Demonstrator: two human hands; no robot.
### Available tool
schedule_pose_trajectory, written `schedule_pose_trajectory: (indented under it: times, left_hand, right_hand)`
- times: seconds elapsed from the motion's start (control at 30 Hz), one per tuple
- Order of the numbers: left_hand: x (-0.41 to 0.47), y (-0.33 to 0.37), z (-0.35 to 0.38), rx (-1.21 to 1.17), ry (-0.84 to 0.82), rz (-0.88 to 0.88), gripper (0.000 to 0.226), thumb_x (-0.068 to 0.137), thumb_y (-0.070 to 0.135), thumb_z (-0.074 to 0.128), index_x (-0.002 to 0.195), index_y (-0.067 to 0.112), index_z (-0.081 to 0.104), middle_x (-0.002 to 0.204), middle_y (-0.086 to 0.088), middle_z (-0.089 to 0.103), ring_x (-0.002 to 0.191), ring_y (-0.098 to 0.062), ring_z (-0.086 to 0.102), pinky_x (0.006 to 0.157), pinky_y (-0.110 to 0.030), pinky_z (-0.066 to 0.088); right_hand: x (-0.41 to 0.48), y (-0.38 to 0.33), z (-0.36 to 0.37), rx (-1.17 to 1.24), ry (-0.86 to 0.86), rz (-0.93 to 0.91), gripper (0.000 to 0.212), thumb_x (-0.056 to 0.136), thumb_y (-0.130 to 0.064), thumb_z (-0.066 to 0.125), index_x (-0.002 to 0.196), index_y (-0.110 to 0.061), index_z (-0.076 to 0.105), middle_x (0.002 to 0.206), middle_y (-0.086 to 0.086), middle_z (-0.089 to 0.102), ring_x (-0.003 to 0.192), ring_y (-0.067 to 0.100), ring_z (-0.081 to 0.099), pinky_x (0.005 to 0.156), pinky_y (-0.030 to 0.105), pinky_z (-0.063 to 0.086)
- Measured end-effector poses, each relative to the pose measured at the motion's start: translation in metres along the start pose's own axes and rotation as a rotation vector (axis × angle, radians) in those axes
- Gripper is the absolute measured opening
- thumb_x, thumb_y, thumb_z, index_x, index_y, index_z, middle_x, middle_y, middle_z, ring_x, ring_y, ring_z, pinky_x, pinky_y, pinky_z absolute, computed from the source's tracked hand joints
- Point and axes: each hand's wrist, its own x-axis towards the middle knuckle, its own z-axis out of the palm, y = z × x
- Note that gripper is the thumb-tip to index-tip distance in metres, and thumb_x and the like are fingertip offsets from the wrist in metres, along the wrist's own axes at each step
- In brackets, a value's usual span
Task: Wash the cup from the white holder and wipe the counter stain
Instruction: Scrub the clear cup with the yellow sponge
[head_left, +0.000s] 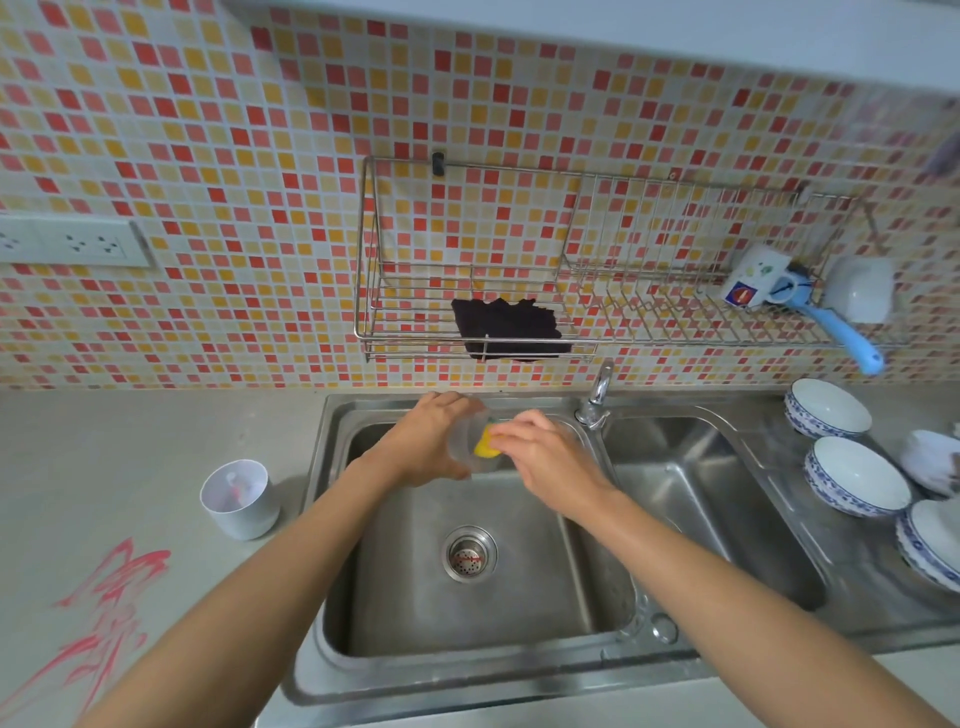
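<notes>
Fingers (451, 404) of left hand (423, 441) curl round the clear cup (461, 451), I note, over the sink basin (467, 613); fingers of right hand (550, 460) pinch a yellow sponge (485, 443) in its mouth, white holder (241, 501) and red stain (106, 597) off to their left.

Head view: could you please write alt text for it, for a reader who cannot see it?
Over a steel sink, the left hand grips a clear cup while the right hand pinches a yellow sponge in its mouth. On the counter to the left are a white holder and, nearer the camera, a red stain.
</notes>
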Motion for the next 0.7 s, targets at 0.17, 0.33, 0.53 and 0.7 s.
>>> schedule_pose_trajectory:
  times: [0.17,0.33,0.53,0.7]
  left_hand:
    - [0.002,-0.012,0.0,0.032,0.001,-0.021,0.089,0.063,0.049,0.083,0.14,0.031,0.041,0.14,0.009,0.046,0.126,-0.014,0.039,0.109,-0.03,0.035]
    - [0.001,-0.01,-0.002,0.014,-0.035,-0.019,0.09,0.066,0.039,0.084,0.143,0.028,0.039,0.143,0.008,0.043,0.13,-0.014,0.036,0.109,-0.026,0.03]
    - [0.001,-0.012,-0.005,-0.062,-0.019,-0.018,0.092,0.064,0.037,0.086,0.143,0.028,0.04,0.143,0.008,0.044,0.131,-0.015,0.038,0.107,-0.021,0.026]
    - [-0.004,-0.015,-0.007,-0.114,-0.05,-0.029,0.088,0.066,0.032,0.085,0.143,0.025,0.041,0.145,0.006,0.044,0.131,-0.013,0.041,0.105,-0.019,0.027]
  right_hand:
    - [-0.009,-0.024,0.007,0.359,-0.022,0.247,0.025,0.088,-0.006,0.063,0.109,-0.015,0.073,0.115,-0.003,0.069,0.101,0.021,0.057,0.095,0.026,0.042]
    - [0.002,-0.014,0.007,0.15,-0.051,0.091,0.025,0.083,-0.001,0.067,0.104,-0.014,0.074,0.11,-0.002,0.071,0.096,0.023,0.056,0.086,0.029,0.049]
    - [0.0,-0.011,0.003,-0.014,0.051,-0.005,0.028,0.074,0.002,0.073,0.097,-0.014,0.074,0.108,-0.003,0.069,0.092,0.026,0.06,0.072,0.035,0.056]
    - [-0.007,-0.01,0.007,0.039,0.055,-0.008,0.026,0.075,-0.002,0.073,0.099,-0.014,0.073,0.111,-0.003,0.068,0.095,0.024,0.059,0.078,0.032,0.056]
